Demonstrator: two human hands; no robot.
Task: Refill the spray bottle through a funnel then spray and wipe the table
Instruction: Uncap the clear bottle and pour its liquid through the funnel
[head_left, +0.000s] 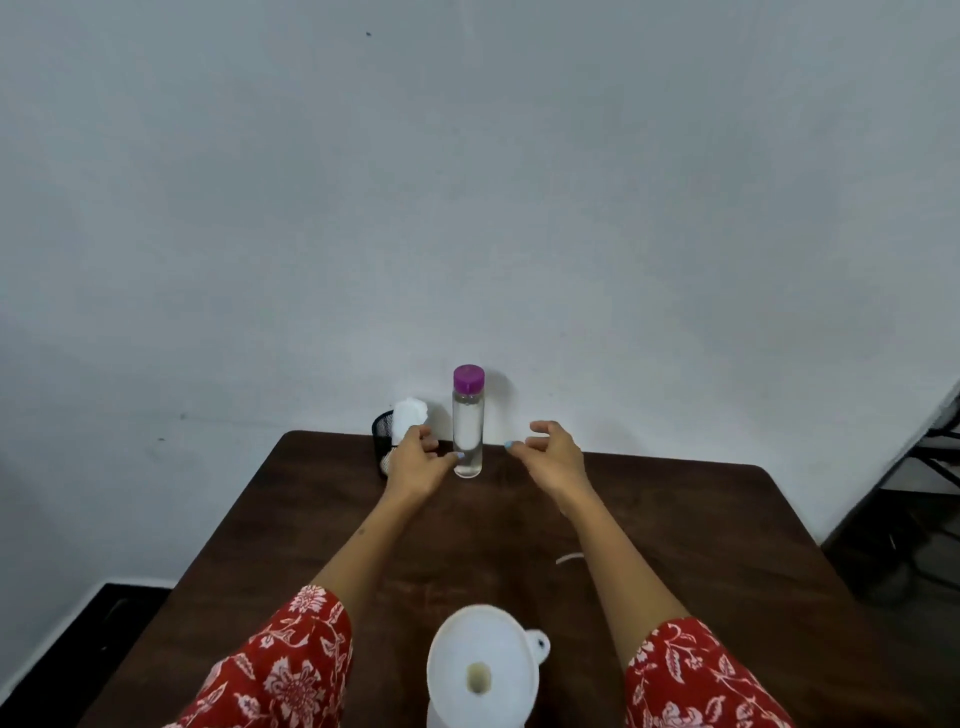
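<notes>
While both arms reach forward, head view only. Subjectless notes, largest item first.

Wall: pale grey, fills upper frame, meets far table edge.

Table: dark brown wood, far edge against wall.

Sleeves: red with white floral print, on both forearms, at bottom of frame.

Funnel: white, wide mouth up, tab with hole at its right rim, near edge of table between the forearms. Seated on a pale object below, mostly cut off by frame; cannot tell for certain that this is the spray bottle.

Clear bottle: upright at far centre of table, purple cap on, clear liquid inside. Stands between the two hands.

Left hand: fingers loosely spread, holding nothing; fingertip at or just beside bottle's lower left side, contact uncertain.

Right hand: fingers relaxed and slightly curled, holding nothing, near bottle on its right, apart from it.

Black mesh cup: far left of bottle, partly behind left hand, white cloth sticking out of top.

Small white strip: lying on table beside right forearm; identity unclear.
</notes>
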